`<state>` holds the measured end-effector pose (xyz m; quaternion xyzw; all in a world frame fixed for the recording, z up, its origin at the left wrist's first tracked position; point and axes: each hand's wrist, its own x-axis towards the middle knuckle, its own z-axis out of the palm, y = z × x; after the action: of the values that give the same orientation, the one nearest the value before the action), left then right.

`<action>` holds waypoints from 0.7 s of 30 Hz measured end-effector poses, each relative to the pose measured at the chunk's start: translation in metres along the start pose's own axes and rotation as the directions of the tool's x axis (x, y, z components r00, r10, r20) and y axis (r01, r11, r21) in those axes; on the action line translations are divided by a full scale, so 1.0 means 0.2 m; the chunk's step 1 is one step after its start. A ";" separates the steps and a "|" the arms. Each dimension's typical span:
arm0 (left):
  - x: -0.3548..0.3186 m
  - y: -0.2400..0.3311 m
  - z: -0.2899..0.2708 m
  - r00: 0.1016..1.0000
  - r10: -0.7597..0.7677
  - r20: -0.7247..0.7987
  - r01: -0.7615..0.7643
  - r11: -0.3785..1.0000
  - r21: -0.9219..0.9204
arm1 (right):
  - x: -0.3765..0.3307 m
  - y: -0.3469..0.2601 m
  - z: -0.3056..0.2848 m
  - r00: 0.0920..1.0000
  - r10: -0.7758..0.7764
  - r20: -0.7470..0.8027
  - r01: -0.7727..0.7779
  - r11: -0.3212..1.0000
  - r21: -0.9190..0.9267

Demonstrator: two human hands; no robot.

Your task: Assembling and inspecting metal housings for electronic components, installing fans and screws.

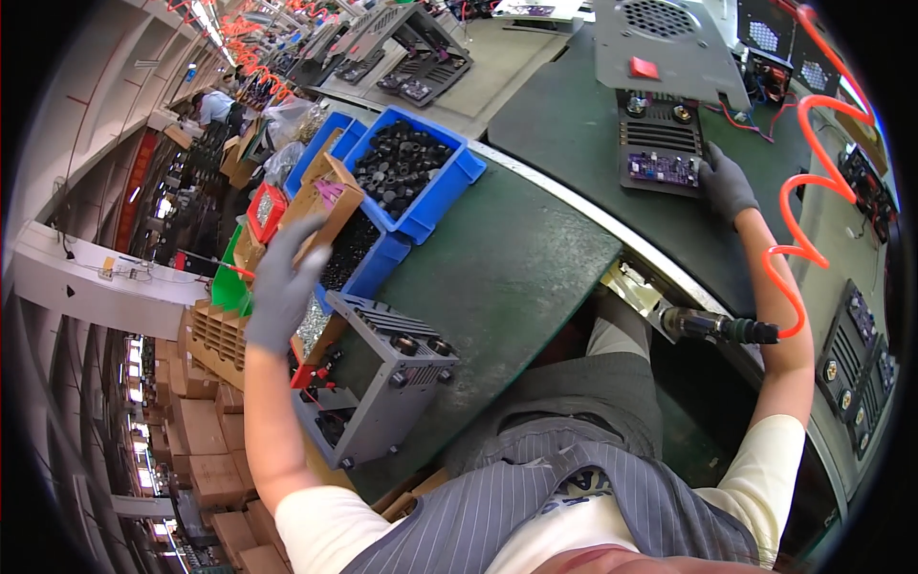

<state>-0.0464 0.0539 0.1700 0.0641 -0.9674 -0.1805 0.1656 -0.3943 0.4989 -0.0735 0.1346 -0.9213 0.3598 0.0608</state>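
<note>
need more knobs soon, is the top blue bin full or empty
Nearly full: the blue bin holds black knobs heaped close to its rim.

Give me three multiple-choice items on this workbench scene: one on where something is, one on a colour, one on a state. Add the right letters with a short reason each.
1. Where is the right hand?
A. on the pneumatic screwdriver
B. at the edge of the purple circuit board
C. in a blue bin

2. What colour is the coiled air hose?
A. orange-red
B. black
C. green

3. What is the state of the left hand?
A. shut on a screw
B. flat on the mat
C. raised with fingers spread, holding nothing visible

Answers: 1 B, the gloved hand rests beside the board. 2 A, the coil is bright orange-red. 3 C, its fingers spread in the air before the cardboard box.
</note>
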 end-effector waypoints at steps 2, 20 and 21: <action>-0.31 -0.22 -0.17 0.933 -0.319 -0.169 0.295 0.943 -0.152 | -0.01 0.00 0.00 0.997 -0.036 0.067 0.045 0.989 -0.139; -0.98 -0.79 0.10 0.526 -0.849 0.040 0.572 0.318 -0.756 | -0.30 0.21 -0.08 0.998 -0.069 0.007 0.069 0.988 -0.138; -0.88 -0.70 0.07 0.613 -0.789 -0.036 0.537 0.450 -0.714 | -0.31 0.20 -0.10 0.998 0.004 0.057 0.004 0.990 -0.142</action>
<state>0.1223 -0.0398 0.0539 0.4161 -0.6864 -0.5335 0.2667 -0.3468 0.5531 -0.0981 0.1400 -0.9460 0.2892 0.0438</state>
